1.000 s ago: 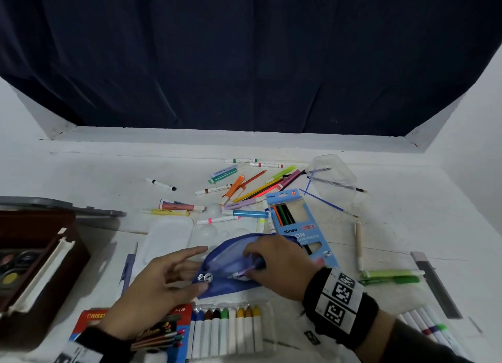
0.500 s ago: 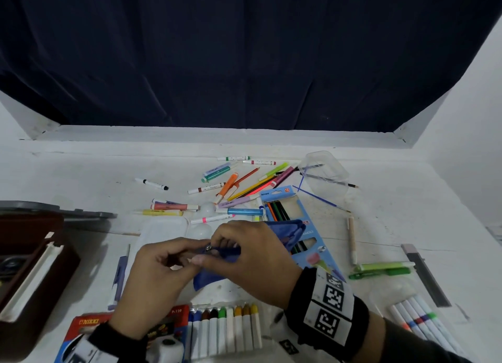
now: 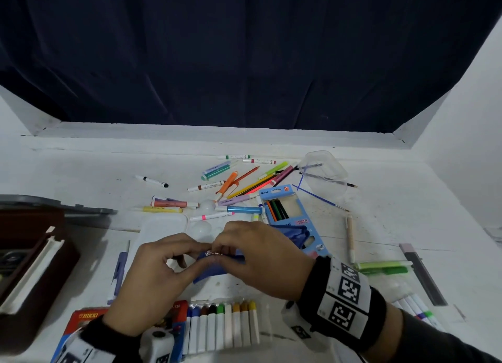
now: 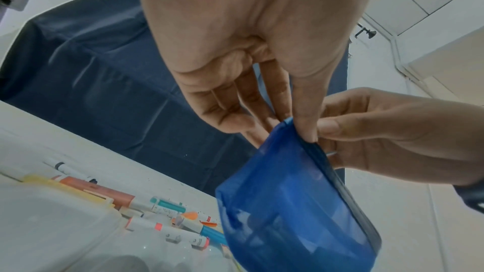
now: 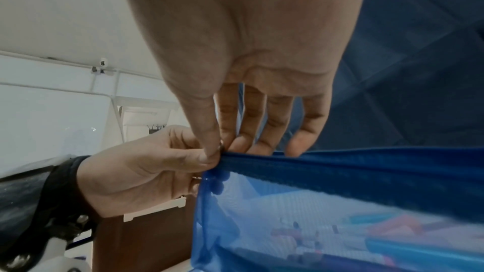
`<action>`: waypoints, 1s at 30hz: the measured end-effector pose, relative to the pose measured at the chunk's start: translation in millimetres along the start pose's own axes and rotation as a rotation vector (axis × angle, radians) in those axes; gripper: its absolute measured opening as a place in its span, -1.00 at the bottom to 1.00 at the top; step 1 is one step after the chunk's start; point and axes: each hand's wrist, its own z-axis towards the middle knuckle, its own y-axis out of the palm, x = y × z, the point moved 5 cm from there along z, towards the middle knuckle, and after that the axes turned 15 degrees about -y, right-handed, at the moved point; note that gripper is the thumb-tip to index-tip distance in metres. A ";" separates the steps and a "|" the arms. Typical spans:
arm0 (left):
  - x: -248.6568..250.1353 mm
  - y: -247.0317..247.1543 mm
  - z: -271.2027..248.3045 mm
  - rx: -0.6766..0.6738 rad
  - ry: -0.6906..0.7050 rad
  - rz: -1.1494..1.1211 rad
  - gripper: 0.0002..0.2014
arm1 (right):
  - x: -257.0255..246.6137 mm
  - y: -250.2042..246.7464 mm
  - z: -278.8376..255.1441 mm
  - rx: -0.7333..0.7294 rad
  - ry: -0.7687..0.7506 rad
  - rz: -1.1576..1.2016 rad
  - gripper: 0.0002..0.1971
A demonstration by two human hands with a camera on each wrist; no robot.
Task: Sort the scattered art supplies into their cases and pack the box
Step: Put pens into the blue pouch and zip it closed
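Note:
A blue mesh pouch [image 3: 217, 267] hangs a little above the table's front middle, held between both hands. My left hand [image 3: 190, 251] pinches the pouch's [image 4: 288, 204] top corner between thumb and fingers. Right beside it, my right hand [image 3: 231, 247] pinches the small metal zipper pull [image 3: 213, 253] with thumb and forefinger. In the right wrist view the zipper band [image 5: 340, 167] runs off to the right from that pinch. Blurred shapes show through the mesh [image 5: 340, 224]; what they are I cannot tell.
Loose markers and pencils [image 3: 231, 183] lie beyond the hands, near a clear plastic tub [image 3: 323, 170] and a blue pencil box [image 3: 288, 213]. A brown box [image 3: 32, 267] stands open at left. Crayons [image 3: 222, 324] lie at the front edge, green markers [image 3: 380, 266] and a ruler [image 3: 421, 273] at right.
The pouch has come up off the table. My right hand left the pouch's mouth and took the zipper pull, and both hands have closed together at the pouch's left end.

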 end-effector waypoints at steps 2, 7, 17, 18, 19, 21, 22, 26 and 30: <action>3.2 -0.5 -1.0 -0.016 0.016 0.016 -0.89 | -2.5 -1.5 0.9 -0.024 -0.031 -0.074 -0.75; 9.6 -2.8 -3.4 -0.001 0.054 0.057 -0.84 | -1.4 -9.8 0.6 0.038 0.022 -0.105 -0.76; -22.8 -20.3 -6.9 0.065 -0.086 0.010 -0.91 | 44.9 -17.2 -29.6 -0.032 0.291 -0.130 -0.77; -26.7 -20.9 -7.2 0.069 -0.095 0.010 -0.91 | 47.0 -18.3 -33.0 -0.039 0.309 -0.166 -0.76; -30.9 -22.0 -7.7 0.075 -0.106 0.009 -0.90 | 49.1 -19.7 -36.2 -0.045 0.326 -0.214 -0.75; -38.2 -24.6 -8.7 0.083 -0.133 0.012 -0.90 | 55.9 -21.8 -42.6 -0.063 0.362 -0.301 -0.74; -42.4 -26.6 -9.3 0.085 -0.150 0.011 -0.90 | 59.9 -22.7 -45.7 -0.075 0.384 -0.324 -0.74; -58.4 -33.8 -12.7 0.088 -0.242 0.017 -0.84 | 72.3 -26.6 -58.2 -0.098 0.452 -0.331 -0.77; -69.0 -30.3 -16.6 0.089 -0.269 0.088 -0.84 | 75.2 -20.3 -61.4 -0.061 0.435 -0.253 -0.81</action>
